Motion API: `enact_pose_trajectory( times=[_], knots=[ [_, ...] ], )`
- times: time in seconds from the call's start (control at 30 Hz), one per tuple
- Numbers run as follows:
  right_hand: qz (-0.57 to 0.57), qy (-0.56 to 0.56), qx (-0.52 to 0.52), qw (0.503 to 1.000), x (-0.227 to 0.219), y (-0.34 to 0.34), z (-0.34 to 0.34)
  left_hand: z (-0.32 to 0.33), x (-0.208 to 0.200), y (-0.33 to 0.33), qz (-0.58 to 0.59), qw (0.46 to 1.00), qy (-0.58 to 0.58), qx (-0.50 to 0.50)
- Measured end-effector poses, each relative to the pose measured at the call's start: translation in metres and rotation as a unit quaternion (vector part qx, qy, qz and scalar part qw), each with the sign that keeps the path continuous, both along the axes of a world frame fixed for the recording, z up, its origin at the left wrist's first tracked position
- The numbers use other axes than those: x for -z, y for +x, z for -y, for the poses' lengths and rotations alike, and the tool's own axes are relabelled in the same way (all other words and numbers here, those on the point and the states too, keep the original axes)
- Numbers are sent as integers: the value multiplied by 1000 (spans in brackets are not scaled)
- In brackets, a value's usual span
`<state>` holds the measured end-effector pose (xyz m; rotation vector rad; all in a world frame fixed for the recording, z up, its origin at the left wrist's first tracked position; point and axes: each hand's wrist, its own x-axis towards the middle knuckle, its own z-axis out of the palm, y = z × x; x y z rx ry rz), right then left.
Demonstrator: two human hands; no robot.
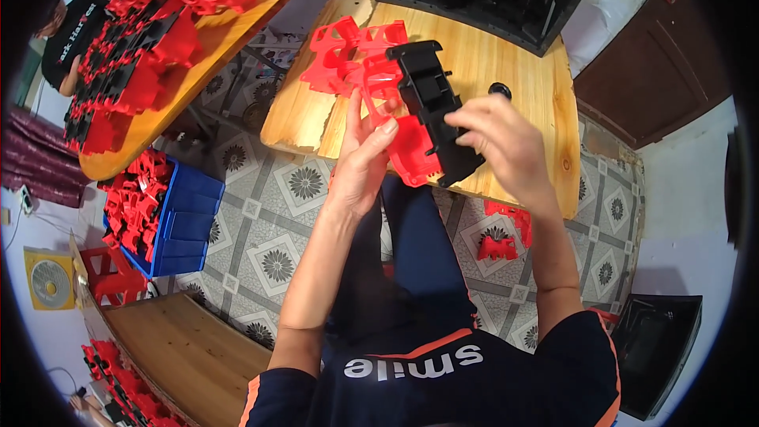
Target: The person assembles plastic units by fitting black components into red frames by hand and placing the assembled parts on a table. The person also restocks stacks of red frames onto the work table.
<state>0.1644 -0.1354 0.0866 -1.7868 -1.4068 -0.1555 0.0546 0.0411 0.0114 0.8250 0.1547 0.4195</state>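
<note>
At upper centre, red pieces [336,63] lie on the table [296,115]. Your left hand [362,156], at frame centre, grips a red part [413,156] between thumb and fingers. A black part [433,103] adjoins its right side. Your right hand [506,146] curls its fingers narrowly beside that; I cannot tell whether they touch.

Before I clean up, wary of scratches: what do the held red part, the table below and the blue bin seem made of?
Red part: probably plastic, smooth and glossy, from its even colour and moulded curves.
Table: wood or wood-look board, slightly shiny; grain and a knot show.
Blue bin: likely plastic, satin, from its uniform colour and moulded-looking walls.
</note>
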Motion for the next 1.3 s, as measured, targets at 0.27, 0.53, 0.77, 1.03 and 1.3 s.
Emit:
enact_pose_trajectory(
  times=[0.27, 0.53, 0.77, 1.03, 1.3],
  knots=[
    [57, 38, -18, 997, 0, -42, -16, 5, -10, -27, 30, 999, 37, -10],
    [7, 102, 46, 994, 9, -33, -28, 12, -17, -37, 27, 996, 81, -25],
    [-405, 167, -83, 895, 33, -8, -79, 12, -16, -25, -7, 963, 265, -52],
    [-511, 232, -153, 814, 33, -43, -109, -14, -11, -76, 10, 923, 366, -118],
    [-442, 100, -253, 854, 38, -112, -149, 2, 15, -179, -113, 785, 465, -394]
  ],
)
